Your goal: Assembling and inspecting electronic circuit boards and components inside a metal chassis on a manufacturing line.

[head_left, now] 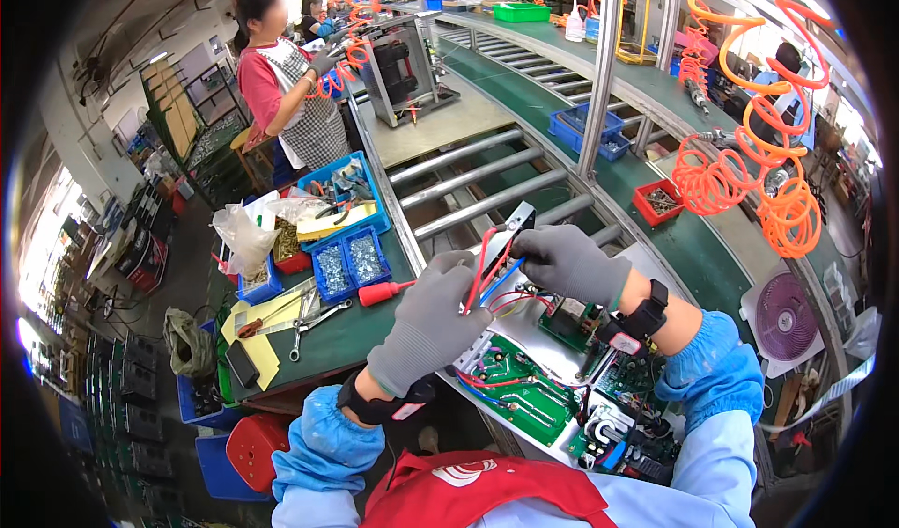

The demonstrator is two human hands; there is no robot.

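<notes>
In front of me, my grey-gloved left hand (433,320) is closed, its fingertips pinching a red wire (479,268). My right hand (571,261), also gloved, is closed at the upper end of a blue wire (502,279), beside a small metal piece (521,216); whether it grips that piece too is hidden by the fingers. Below both hands lies a white metal chassis (510,324) with green circuit boards (524,399) and more red and blue wires. A red-handled screwdriver (382,292) rests on the bench by my left hand.
Left stand blue bins of metal screws (348,266), a blue tool tray (379,221), wrenches (318,322) and a black phone (242,364). Rollers (468,177) run ahead. Orange coiled air hoses (787,172) hang at right, near a purple fan (787,317). A co-worker (286,88) stands at far left.
</notes>
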